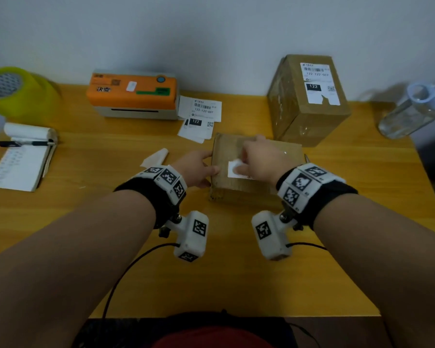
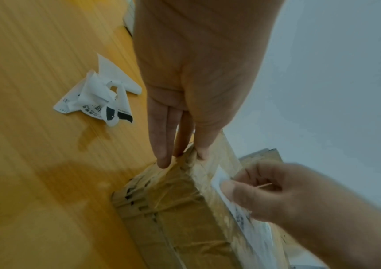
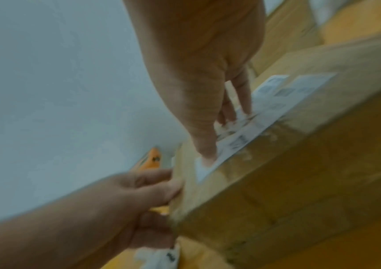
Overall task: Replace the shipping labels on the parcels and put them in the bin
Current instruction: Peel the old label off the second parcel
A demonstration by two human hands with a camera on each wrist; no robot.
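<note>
Flat parcel (image 1: pixel 255 169) lying on wooden table (image 1: pixel 111 222), roughly mid-table, top face up. All positions below given relative to this parcel.

Left hand (image 1: pixel 199 169) against parcel's left side — fingers straight, tips (image 2: pixel 162 160) touching the taped left edge, thumb on the top near the corner; bracing, not curled round anything.

Right hand (image 1: pixel 259 159) over parcel top. Thumb (image 3: pixel 205 154) pressing on the near-left corner of the white shipping label (image 1: pixel 234 169) stuck to the top face; other fingers bent down onto the label's torn, partly lifted middle. Pinched or merely pressed — cannot tell; right wrist view blurred.

Crumpled label scrap (image 2: pixel 102 98) on table just left of parcel, beyond left hand, print partly visible.

Loose printed labels (image 1: pixel 200 116) lying behind parcel, slightly left, overlapping one another. Orange-topped label printer (image 1: pixel 133 94) further behind and left, touching those labels' edge.

Second, taller parcel (image 1: pixel 309 96) behind and right, near but apart, white label with "122" on its upper face, lower edge of that label torn.

Far left: notepad (image 1: pixel 20 162) with black pen (image 1: pixel 23 143) lying across it; yellow-green tape roll (image 1: pixel 13 89) behind that.

Far right: clear water bottle (image 1: pixel 412 111) at table edge.
</note>
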